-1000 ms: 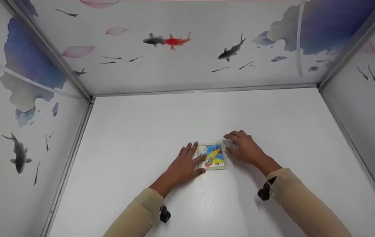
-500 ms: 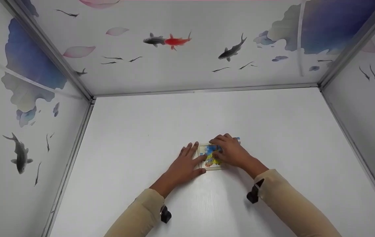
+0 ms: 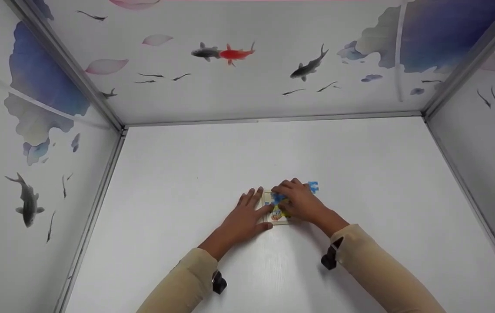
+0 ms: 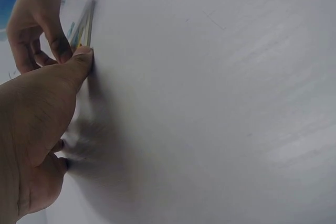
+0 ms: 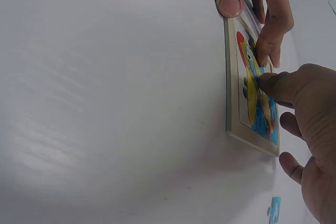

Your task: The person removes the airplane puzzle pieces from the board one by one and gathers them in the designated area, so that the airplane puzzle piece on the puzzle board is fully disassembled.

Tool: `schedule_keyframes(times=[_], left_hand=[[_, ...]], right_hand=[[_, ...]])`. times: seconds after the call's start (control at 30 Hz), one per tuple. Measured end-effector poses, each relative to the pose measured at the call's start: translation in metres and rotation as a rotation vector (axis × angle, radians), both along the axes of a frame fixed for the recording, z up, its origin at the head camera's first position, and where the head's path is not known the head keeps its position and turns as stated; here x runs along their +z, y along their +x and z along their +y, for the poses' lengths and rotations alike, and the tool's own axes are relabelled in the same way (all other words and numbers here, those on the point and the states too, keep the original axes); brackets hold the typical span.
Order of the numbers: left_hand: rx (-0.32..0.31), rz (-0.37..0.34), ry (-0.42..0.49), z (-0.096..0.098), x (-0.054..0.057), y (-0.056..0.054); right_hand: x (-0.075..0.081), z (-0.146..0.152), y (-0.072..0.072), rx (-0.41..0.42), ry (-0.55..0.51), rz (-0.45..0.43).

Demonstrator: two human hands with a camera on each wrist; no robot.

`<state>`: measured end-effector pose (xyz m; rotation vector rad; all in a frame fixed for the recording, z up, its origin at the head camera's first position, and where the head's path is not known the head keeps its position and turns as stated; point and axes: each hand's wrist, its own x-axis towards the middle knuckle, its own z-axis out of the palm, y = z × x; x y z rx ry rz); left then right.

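Note:
A small framed jigsaw puzzle [image 3: 283, 223] with a yellow and red airplane picture lies on the white table. My left hand [image 3: 243, 219] rests at its left side, fingers spread, with the thumb at the near corner and the index finger reaching onto the picture. Bent over the upper part is my right hand [image 3: 303, 202], its thumb and fingertips pinching a blue puzzle piece [image 3: 278, 198] down at the picture, mostly hidden by the fingers. In the right wrist view, the right thumb [image 5: 270, 82] meets the picture beside the left index finger [image 5: 270, 45].
One loose blue puzzle piece [image 3: 313, 187] lies on the table just beyond my right hand. White table [image 3: 186, 161] surrounds the puzzle. Printed panels with fish and petals [image 3: 234, 53] stand at the back and both sides.
My right hand has moved left from beside the frame to over the puzzle's upper part, uncovering the loose blue piece. My left hand has stayed at the left side of the frame.

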<state>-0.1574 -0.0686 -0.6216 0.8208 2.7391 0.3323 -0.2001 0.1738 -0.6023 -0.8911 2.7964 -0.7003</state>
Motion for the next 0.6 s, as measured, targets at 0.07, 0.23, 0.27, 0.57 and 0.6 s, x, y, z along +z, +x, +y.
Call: schedule_keyframes(times=[0.07,0.23,0.27,0.57,0.6], left_hand=[[-0.003,0.001,-0.005,0.0,0.0004,0.0001],[-0.005,0.005,-0.008,-0.0004,0.0002,0.0007],[-0.004,0.004,-0.009,-0.0004,0.0001,0.0007],[-0.003,0.01,0.005,-0.0012,-0.0002,0.0008],[-0.003,0.012,0.008,-0.0012,-0.0001,0.001]], right_hand=[[-0.0003,0.0,-0.0001,-0.001,0.003,0.004],[-0.002,0.0004,0.0005,-0.006,0.017,0.031],[-0.0021,0.0003,0.0008,-0.009,0.021,0.034],[-0.0004,-0.0029,0.001,-0.018,0.014,0.017],[-0.0003,-0.0032,0.0009,-0.017,0.014,0.011]])
